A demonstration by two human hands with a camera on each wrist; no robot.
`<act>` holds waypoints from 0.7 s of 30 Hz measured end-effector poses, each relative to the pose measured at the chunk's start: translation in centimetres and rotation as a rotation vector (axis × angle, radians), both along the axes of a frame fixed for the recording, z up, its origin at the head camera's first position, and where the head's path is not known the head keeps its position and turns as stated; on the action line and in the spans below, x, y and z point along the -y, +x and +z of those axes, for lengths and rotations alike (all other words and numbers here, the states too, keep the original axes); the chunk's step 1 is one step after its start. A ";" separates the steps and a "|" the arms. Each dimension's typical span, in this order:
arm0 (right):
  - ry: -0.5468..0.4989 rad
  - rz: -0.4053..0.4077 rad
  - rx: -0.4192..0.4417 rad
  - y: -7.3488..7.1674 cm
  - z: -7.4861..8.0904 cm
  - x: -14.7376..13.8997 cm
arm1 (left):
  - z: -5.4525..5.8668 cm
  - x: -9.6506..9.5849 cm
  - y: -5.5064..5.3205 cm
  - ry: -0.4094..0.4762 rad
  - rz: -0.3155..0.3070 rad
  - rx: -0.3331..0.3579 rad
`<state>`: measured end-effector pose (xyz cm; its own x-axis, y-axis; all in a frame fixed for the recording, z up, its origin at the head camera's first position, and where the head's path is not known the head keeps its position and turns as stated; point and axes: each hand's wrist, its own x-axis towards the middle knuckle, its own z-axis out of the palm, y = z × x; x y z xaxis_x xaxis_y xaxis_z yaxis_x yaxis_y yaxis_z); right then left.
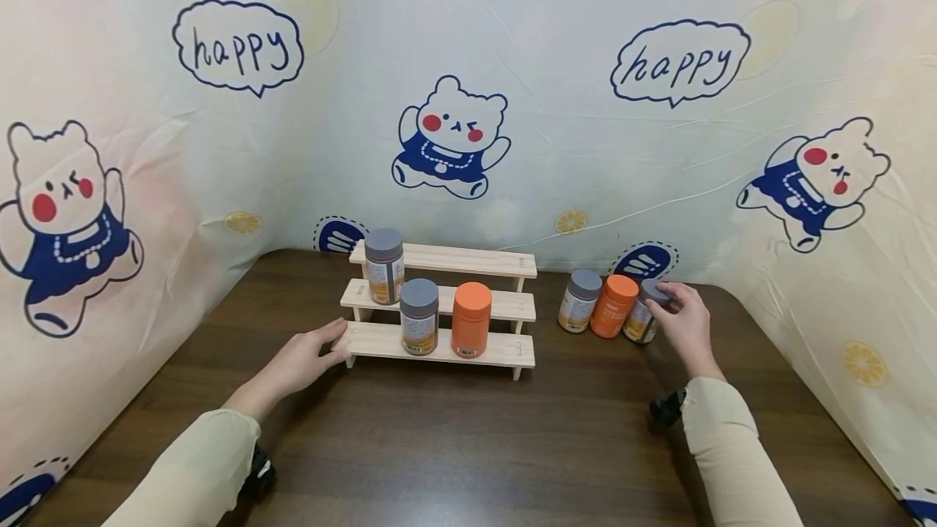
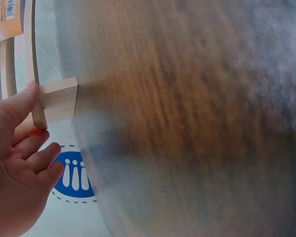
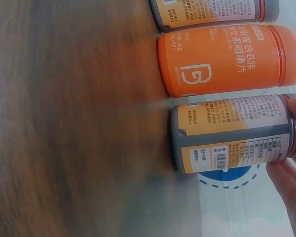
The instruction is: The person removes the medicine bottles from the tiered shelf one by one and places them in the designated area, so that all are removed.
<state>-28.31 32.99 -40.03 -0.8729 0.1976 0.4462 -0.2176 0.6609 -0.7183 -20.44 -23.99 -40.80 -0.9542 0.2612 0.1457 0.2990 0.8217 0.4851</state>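
Head view: the left arm reaches forward, the left hand [image 1: 303, 360] at the lowest step [image 1: 376, 340] of a wooden rack [image 1: 476, 259] bearing three capped bottles [image 1: 420, 330]; the right hand [image 1: 688, 322] grips a gray bottle [image 1: 640, 322], upright on the tabletop [image 1: 468, 437] beside an orange bottle [image 1: 613, 311]. Left wrist view: left thumb and fingers [image 2: 45, 158] pinch the step's end. Right wrist view: right fingers [image 3: 285, 182] pinch the gray bottle's cap; its contents are hidden.

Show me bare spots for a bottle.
Crowded: an orange cylindrical plastic bottle close between two grey-capped bottles, right hand gripping one. Free: brown wood-grain table between those and the pale wooden three-step rack, and before the rack; also the rack's top step, right of centre.
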 end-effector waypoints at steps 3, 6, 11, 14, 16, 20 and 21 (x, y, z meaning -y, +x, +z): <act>0.016 0.010 0.002 0.0 0.0 -0.1 | 0.0 0.0 0.0 0.000 -0.001 0.010; 0.021 0.012 0.003 0.0 0.0 -0.1 | 0.0 0.1 -0.1 -0.002 0.005 0.024; 0.016 0.015 0.007 0.1 0.0 0.0 | 0.0 0.2 -0.1 -0.009 0.000 0.017; 0.015 0.012 0.008 0.1 0.0 0.1 | -0.1 0.2 -0.1 -0.005 -0.002 0.011; 0.016 0.013 0.009 0.2 0.1 0.1 | -0.1 0.2 -0.1 -0.003 -0.003 0.011; 0.013 0.017 0.020 0.3 0.2 0.1 | -0.1 0.2 -0.2 -0.005 -0.004 0.018; 0.013 0.018 0.024 0.4 0.2 0.0 | -0.1 0.2 -0.2 -0.006 -0.002 0.019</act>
<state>-27.96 32.94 -39.82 -0.8866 0.1760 0.4277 -0.2128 0.6659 -0.7150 -20.61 -24.16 -40.93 -0.9561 0.2643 0.1264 0.2919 0.8238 0.4859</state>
